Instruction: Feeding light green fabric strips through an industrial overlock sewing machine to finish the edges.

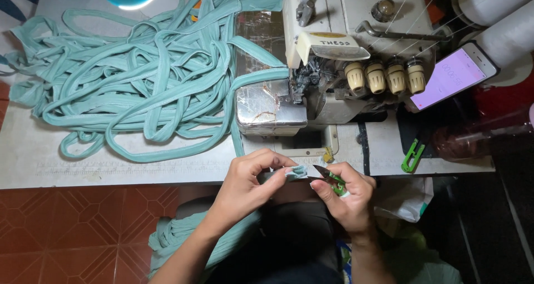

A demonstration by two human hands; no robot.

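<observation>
Fabric strip end [296,172], a soft teal knit band with a folded tip, sits pinched between the thumb and fingers of the left hand [250,178], just in front of the near edge of the counter [83,167]. That hand is closed on the strip. The right hand [347,198] is curled around a small thread snipper [329,177] with a green plastic grip and short pointed metal blades; the blade tips point left and sit touching or just beside the strip's tip, and I cannot tell whether the blades themselves are open or closed.

On the counter, a pale, worn, flat surface, a large loose pile of the same teal tubing [144,78] lies in tangled loops to the left, with one strand running down over the near edge toward the hands. An overlock sewing machine [334,56] stands behind the hands, cream-coloured and boxy, its bed covered with shiny crinkled tape, and four ribbed beige tension knobs [385,76] stand in a row on its front. A second green snipper [412,156] lies on the counter to the right. A smartphone [453,75] with a lit pinkish screen leans by the machine, beside white thread cones [503,23]. Below the counter, more teal fabric [178,234] is bunched in the lap, above red patterned floor tiles [83,228]
</observation>
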